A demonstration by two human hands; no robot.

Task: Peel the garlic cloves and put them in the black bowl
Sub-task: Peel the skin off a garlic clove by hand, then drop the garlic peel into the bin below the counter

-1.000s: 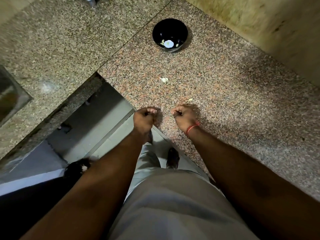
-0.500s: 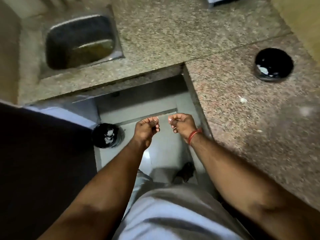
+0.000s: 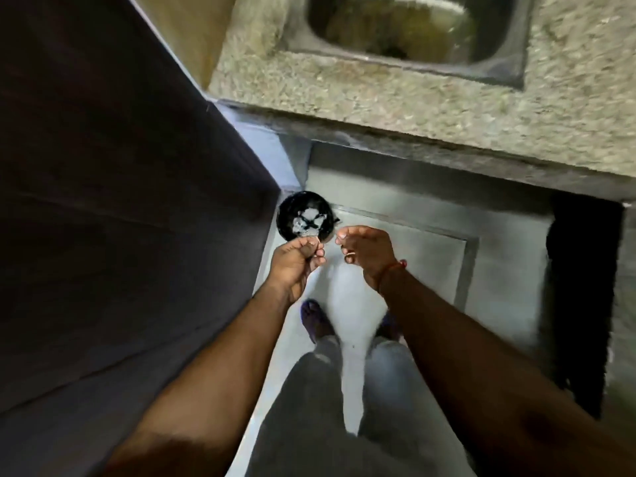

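While both curl over floor bin (image 3: 304, 216), left hand (image 3: 296, 263) & right hand (image 3: 366, 251) contents can't be told.

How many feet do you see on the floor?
2. The left foot is on the grey floor below the left hand. The right foot peeks out beside the right arm, mostly hidden behind it.

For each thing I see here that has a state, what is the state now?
left hand: fingers curled, pinching a small pale scrap.
right hand: fingers loosely curled; whether it holds anything is unclear.
black container on the floor: upright, open, pale scraps inside.
sink: no running water visible; blurred.
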